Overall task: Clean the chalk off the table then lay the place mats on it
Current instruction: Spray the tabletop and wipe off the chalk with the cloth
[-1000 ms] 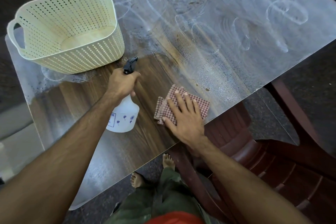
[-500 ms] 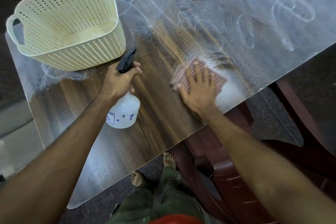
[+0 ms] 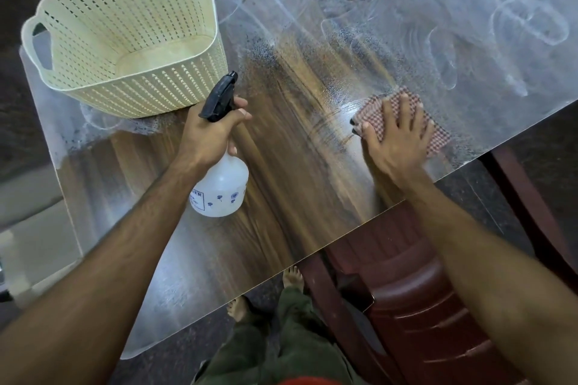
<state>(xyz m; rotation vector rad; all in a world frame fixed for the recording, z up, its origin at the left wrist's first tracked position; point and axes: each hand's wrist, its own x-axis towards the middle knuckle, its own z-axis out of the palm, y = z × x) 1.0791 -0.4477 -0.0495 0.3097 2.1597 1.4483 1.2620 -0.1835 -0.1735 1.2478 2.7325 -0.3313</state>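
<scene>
The wooden table (image 3: pixel 291 184) shows bare brown grain in its middle, while white chalk loops and smears (image 3: pixel 528 22) cover the far and right parts. My right hand (image 3: pixel 397 137) presses flat, fingers spread, on a folded red-checked cloth (image 3: pixel 375 112) near the table's front edge, at the border of the chalky area. My left hand (image 3: pixel 209 131) grips the neck of a white spray bottle (image 3: pixel 222 187) with a black trigger head, standing on the wiped wood. No place mats are in view.
A cream perforated plastic basket (image 3: pixel 131 40), empty inside, stands on the table's far left corner. Dark red chairs (image 3: pixel 425 306) stand under and beside the table's front edge on the right. My bare feet (image 3: pixel 291 278) are on the dark floor below.
My right hand slid the cloth from the front centre of the table to the right and farther away, widening the wiped strip. My left hand and the bottle stayed almost still.
</scene>
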